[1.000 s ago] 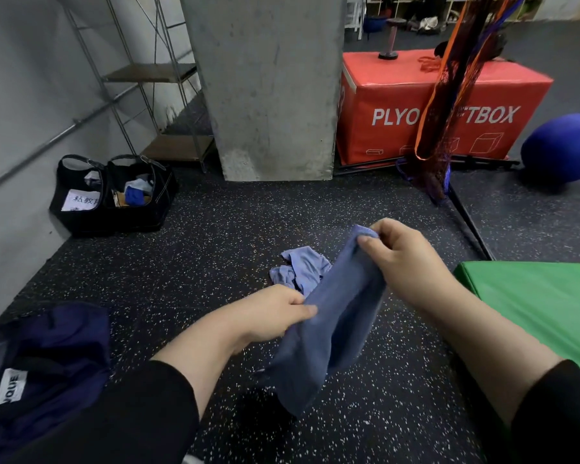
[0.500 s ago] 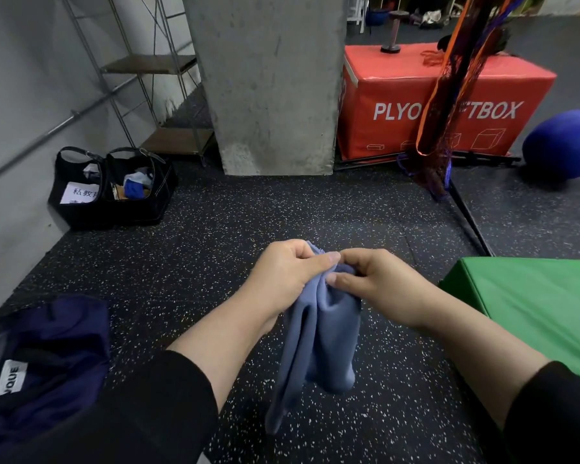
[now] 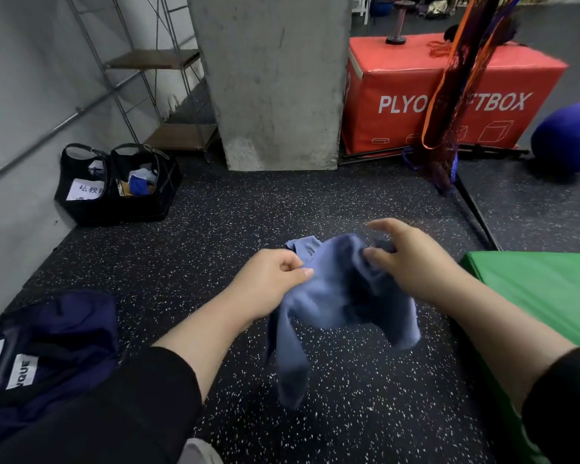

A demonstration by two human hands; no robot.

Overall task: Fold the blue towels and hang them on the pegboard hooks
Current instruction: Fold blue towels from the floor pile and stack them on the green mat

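Left hand point(image 3: 268, 283) and right hand point(image 3: 412, 259) apart again, blue towel point(image 3: 332, 296) slack between.

floor point(image 3: 248, 202) — speckled rubber | black bags point(image 3: 118, 185) | green mat point(image 3: 533, 286) | red box point(image 3: 449, 95)

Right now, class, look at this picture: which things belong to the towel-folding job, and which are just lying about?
Part of the job:
- blue towel, held between the left hand and the right hand
- second blue towel, on the floor behind it

Just lying about:
- black bags
- red plyo box
- green mat
- blue ball
- navy bag
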